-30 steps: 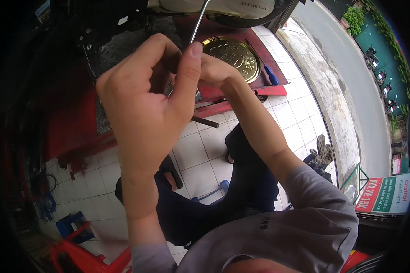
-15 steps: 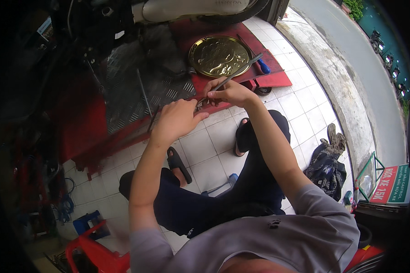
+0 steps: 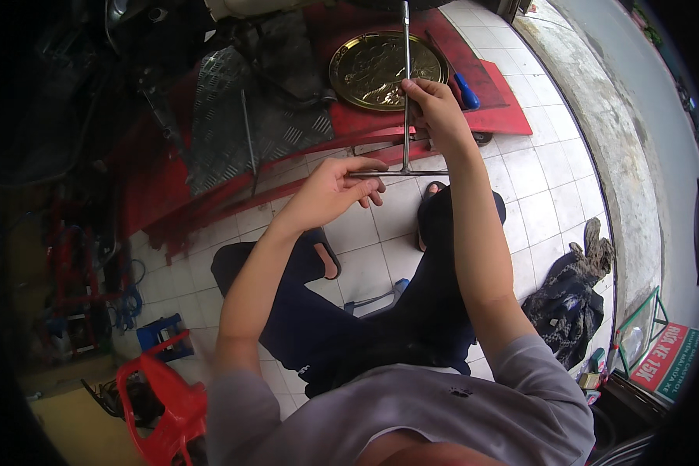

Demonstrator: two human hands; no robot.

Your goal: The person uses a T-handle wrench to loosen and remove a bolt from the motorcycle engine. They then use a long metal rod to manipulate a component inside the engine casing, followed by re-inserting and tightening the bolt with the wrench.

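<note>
A steel T-handle socket wrench (image 3: pixel 406 144) is held between both hands, its long shaft pointing away from me and its crossbar nearer. My left hand (image 3: pixel 338 186) grips the left end of the crossbar between thumb and fingers. Higher up, my right hand (image 3: pixel 436 110) pinches the shaft. Behind it a round, embossed gold tray (image 3: pixel 345 87) rests on the red platform (image 3: pixel 322 19). A screwdriver with a blue handle (image 3: pixel 466 92) lies right of the tray. To the left, a thin metal rod (image 3: pixel 248 132) lies across the tread plate (image 3: pixel 210 159).
Dark motorcycle parts (image 3: pixel 151 93) crowd the upper left. A red plastic chair (image 3: pixel 159 396) and a blue box (image 3: pixel 163 335) stand at lower left. A black bag (image 3: pixel 563 307) sits on the white tiles (image 3: pixel 365 264) at right, near the street edge. A blue-handled tool (image 3: pixel 396 291) lies between my feet.
The wrench has turned from slanting to pointing straight away from me, its crossbar now showing. My right hand has moved up and right along the shaft. My left hand has shifted right; the view has shifted slightly.
</note>
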